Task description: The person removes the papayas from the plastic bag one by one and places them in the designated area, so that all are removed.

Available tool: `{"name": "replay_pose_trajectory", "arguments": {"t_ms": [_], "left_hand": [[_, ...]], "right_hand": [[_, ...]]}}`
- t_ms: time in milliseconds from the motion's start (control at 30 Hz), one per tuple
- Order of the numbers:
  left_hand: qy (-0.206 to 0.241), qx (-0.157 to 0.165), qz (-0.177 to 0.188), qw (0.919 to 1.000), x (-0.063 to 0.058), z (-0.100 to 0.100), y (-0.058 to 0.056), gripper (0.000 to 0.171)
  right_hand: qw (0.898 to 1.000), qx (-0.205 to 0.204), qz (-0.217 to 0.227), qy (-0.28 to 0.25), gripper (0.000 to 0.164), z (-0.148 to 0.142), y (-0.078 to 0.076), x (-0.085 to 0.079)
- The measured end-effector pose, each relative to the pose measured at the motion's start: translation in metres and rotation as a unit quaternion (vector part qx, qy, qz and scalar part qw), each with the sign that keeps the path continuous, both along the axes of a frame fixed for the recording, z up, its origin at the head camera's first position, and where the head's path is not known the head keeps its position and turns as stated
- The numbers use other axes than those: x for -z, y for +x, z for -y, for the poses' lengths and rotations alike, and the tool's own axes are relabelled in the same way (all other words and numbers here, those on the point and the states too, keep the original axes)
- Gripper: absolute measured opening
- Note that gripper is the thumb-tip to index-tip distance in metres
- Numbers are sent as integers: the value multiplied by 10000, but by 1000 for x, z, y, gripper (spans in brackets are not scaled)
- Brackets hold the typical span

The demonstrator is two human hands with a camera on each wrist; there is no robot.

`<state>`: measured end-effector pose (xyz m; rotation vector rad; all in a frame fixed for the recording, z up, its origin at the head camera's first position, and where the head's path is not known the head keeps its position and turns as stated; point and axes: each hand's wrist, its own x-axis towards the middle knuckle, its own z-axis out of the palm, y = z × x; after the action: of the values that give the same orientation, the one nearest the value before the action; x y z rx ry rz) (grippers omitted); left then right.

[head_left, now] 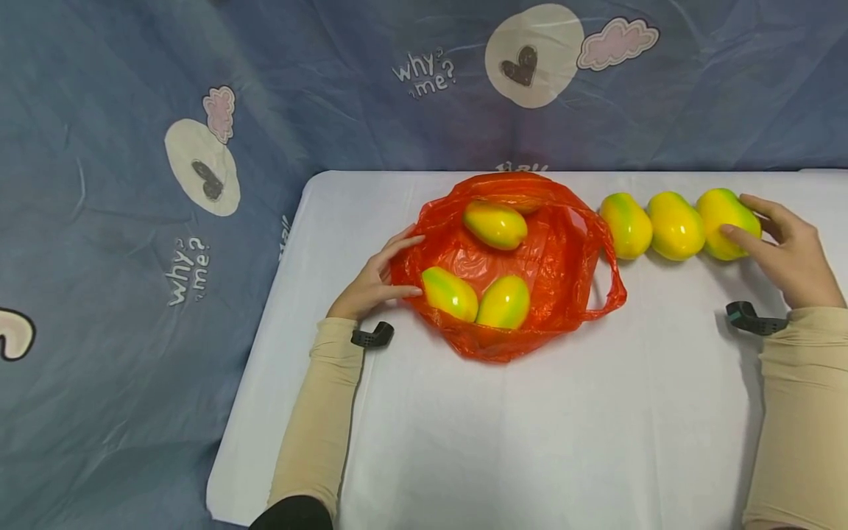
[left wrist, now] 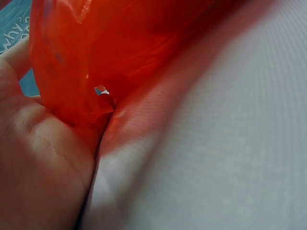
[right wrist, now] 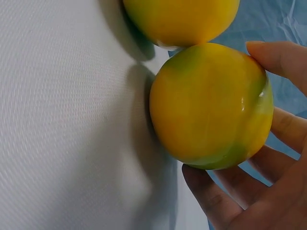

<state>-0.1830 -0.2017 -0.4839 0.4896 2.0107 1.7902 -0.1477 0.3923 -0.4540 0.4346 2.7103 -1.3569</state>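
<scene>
A red plastic bag (head_left: 556, 272) lies spread with its mouth wide, and three glossy yellow-green mangoes (head_left: 495, 225) show inside. At the bag's left side, my left hand (head_left: 371, 283) holds the edge between thumb and fingers. Red plastic (left wrist: 120, 43) lies against the palm in the left wrist view. My right hand (head_left: 791, 250) grips the rightmost mango (head_left: 722, 221) of a row of three, thumb on the near side and fingers around the far side. The right wrist view shows this mango (right wrist: 206, 105) up against its neighbour (right wrist: 187, 17).
The middle mango (head_left: 676, 227) and the left mango (head_left: 626, 227) of the row sit right of the bag, near the table's back edge. A bag handle (head_left: 612, 294) loops out toward them. A blue patterned curtain (head_left: 371, 110) hangs behind and left of the white table (head_left: 563, 442).
</scene>
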Motion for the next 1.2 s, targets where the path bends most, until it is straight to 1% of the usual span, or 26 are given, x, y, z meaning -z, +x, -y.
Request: {"name": "replay_pose_trajectory", "arguments": {"t_ms": [267, 633, 1000, 1100, 1200], "left_hand": [[-68, 7, -57, 10000, 1, 0, -1, 79], [4, 29, -45, 10000, 0, 0, 0, 79], [-85, 19, -7, 10000, 1, 0, 1, 79], [-129, 4, -7, 9999, 0, 0, 1, 79], [-126, -6, 22, 9999, -1, 1, 0, 79]], "right_hand": [[9999, 30, 115, 84, 68, 0, 1, -1], [9999, 70, -72, -40, 70, -1, 1, 0], [9998, 171, -88, -61, 71, -1, 3, 3], [9994, 249, -210, -90, 71, 0, 2, 3], [9984, 422, -344, -128, 70, 1, 1, 2]]}}
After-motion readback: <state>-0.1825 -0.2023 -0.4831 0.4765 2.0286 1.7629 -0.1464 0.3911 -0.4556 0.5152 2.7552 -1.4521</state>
